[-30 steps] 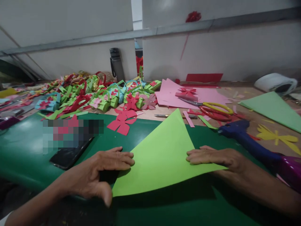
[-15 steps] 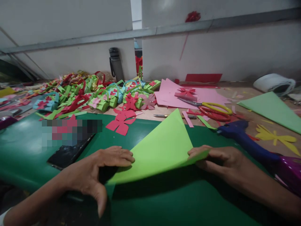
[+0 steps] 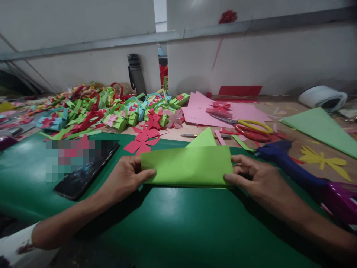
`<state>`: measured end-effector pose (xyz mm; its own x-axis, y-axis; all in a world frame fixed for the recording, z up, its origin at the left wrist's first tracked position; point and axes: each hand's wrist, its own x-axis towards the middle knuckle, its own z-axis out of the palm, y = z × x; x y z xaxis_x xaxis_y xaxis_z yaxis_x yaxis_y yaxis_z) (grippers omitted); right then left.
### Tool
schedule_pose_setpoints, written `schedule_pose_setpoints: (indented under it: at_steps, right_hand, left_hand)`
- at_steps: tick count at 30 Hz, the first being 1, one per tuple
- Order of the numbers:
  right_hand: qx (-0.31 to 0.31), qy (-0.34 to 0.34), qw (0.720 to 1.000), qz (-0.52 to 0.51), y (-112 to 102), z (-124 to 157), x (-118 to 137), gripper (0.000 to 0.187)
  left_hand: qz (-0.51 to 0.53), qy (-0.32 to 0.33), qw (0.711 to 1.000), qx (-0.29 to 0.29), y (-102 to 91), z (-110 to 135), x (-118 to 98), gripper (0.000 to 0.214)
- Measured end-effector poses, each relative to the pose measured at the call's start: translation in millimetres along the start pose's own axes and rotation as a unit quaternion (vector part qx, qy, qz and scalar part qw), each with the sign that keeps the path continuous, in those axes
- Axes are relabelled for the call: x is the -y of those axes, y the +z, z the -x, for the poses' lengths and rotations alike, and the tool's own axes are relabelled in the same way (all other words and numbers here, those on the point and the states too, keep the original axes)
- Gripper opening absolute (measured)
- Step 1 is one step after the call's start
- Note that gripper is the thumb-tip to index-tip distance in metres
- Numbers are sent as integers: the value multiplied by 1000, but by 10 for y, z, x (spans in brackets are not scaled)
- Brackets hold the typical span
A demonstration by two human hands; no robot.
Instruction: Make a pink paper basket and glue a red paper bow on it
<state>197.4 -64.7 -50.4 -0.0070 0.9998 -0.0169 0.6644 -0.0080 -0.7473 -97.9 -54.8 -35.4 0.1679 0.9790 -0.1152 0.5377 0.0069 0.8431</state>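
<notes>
A sheet of bright green paper (image 3: 185,167) is folded over toward me, with a pointed flap standing up behind the fold's upper edge. My left hand (image 3: 126,172) pinches its left end, thumb in front and fingers behind. At the right end, my right hand (image 3: 249,172) grips it the same way. The paper is held just over or on the green mat (image 3: 178,219); whether its lower edge touches cannot be made out. Red paper flowers (image 3: 142,139) lie beyond the left hand. A phone (image 3: 83,175), partly blurred out, rests on the mat to the left.
Scissors (image 3: 255,126) with red and yellow handles lie on pink sheets (image 3: 195,109). A blue and purple glue gun (image 3: 292,163) is beside my right forearm. Several small paper bags (image 3: 119,119) are heaped at the back left, near a dark bottle (image 3: 136,74). A tape roll (image 3: 322,97) stands at right.
The near part of the green paper has been folded over into a band. My left hand has gone from spread fingers to a pinch on its left end.
</notes>
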Motion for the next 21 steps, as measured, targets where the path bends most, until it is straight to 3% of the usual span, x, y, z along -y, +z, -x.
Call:
schedule_pose_setpoints:
  at_steps: [7,13,21]
  right_hand:
    - [50,35,991,-116,56,-30,47,71]
    - [13,19,1000,14,65,-9,113,72]
    - [12,11,997,77,71,-41,78,67]
  left_hand:
    - [43,17,999,-16,56,-11,36,29]
    - [-1,60,998,-14,66,-29,110,31]
    - [4,64,998,-6,54,-100,160,45]
